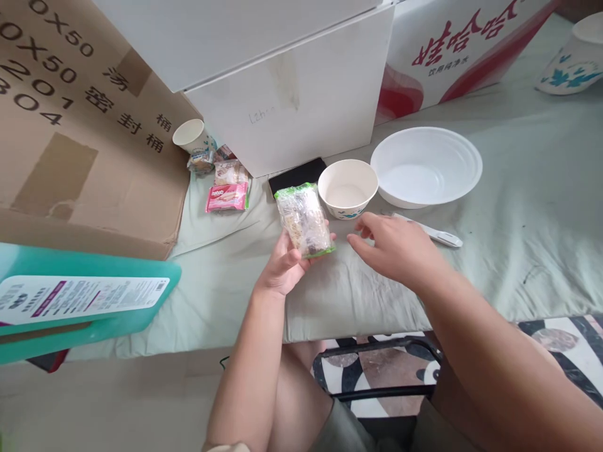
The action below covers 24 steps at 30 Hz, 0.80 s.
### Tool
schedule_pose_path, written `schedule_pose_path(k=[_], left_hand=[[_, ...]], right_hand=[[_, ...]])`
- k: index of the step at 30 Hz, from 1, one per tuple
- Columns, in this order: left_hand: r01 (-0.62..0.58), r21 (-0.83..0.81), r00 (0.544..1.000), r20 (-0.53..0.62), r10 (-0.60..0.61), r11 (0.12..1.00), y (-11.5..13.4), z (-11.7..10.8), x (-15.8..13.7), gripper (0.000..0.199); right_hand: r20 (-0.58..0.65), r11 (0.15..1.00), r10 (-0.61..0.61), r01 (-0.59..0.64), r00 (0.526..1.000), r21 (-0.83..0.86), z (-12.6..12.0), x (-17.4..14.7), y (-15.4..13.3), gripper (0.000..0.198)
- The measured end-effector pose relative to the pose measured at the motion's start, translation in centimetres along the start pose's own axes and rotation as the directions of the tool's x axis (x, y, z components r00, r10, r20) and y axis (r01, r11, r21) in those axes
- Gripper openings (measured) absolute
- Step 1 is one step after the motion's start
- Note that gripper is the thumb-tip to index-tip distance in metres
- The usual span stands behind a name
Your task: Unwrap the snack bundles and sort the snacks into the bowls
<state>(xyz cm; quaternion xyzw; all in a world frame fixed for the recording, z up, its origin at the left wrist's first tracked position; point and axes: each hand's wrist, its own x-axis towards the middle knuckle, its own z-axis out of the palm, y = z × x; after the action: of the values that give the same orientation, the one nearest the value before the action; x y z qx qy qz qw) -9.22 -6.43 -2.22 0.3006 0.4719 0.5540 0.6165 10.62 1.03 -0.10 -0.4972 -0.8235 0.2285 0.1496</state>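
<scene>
Basically, clear packet [305, 220] with green ends, held up over the front part of the tabletop [522, 251], just in front of a small paper bowl [348, 188]. Left hand [285, 263] grips it from below: thumb along the near left edge, fingertips showing past the right edge, rest of the fingers hidden underneath. Contents pale and lumpy, some darker bits, too glossy to identify. Right hand [393, 248] half open, back up, fingers curled, thumb apart, just beside the near right side of the bowl; cannot tell if it touches. White knife-like tool [445, 238] sticks out beyond that hand to the right, its other end partly covered. Bowl is cream inside, blue print outside. Big white oval basin [426, 169] right next to it, behind the tool. Flat black object [301, 176] behind the packet, near the white box [301, 107]. Left of the packet, well apart: pink wrapper [227, 197] lying near a few other small packs [230, 171], with a paper cup [189, 135] at the back. Brown carton [85, 138] with black print stands far left, teal container [162, 276] with a white label in front of it. Red-and-white box [452, 56] back right, another paper cup [570, 66] at the far right. Green cloth [226, 282] covers the tabletop.
</scene>
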Motion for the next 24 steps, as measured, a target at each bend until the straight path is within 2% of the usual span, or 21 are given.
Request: schedule_pose_path(k=[5,8,11,14,18,24], left_hand=[[0.023,0.030,0.998,0.063,-0.025,0.999,-0.1,-0.2,-0.1,0.097],[0.021,0.019,0.996,0.081,-0.022,1.000,-0.5,0.0,0.1,0.098],[0.017,0.013,1.000,-0.026,-0.017,1.000,-0.9,0.5,0.6,0.082],[0.009,0.001,0.991,-0.132,-0.009,1.000,-1.2,0.9,1.2,0.069],[-0.001,-0.020,0.979,-0.206,-0.003,1.000,-1.3,1.3,1.8,0.070],[-0.040,-0.065,0.955,-0.296,0.019,0.997,-1.5,1.7,2.5,0.067]], right_hand=[[0.057,0.960,0.123,-0.104,0.991,-0.260,-0.7,-0.4,1.6,0.027],[0.192,0.914,0.217,-0.130,0.957,-0.384,-1.8,-0.5,1.9,0.045],[0.355,0.880,0.306,-0.119,0.883,-0.460,-2.7,-0.3,2.0,0.055],[0.428,0.878,0.348,-0.130,0.834,-0.461,-3.3,0.0,2.1,0.055],[0.481,0.916,0.262,-0.059,0.836,-0.396,-3.3,0.1,2.0,0.050],[0.537,0.966,-0.005,0.142,0.844,-0.214,-2.5,-0.5,1.8,0.037]])
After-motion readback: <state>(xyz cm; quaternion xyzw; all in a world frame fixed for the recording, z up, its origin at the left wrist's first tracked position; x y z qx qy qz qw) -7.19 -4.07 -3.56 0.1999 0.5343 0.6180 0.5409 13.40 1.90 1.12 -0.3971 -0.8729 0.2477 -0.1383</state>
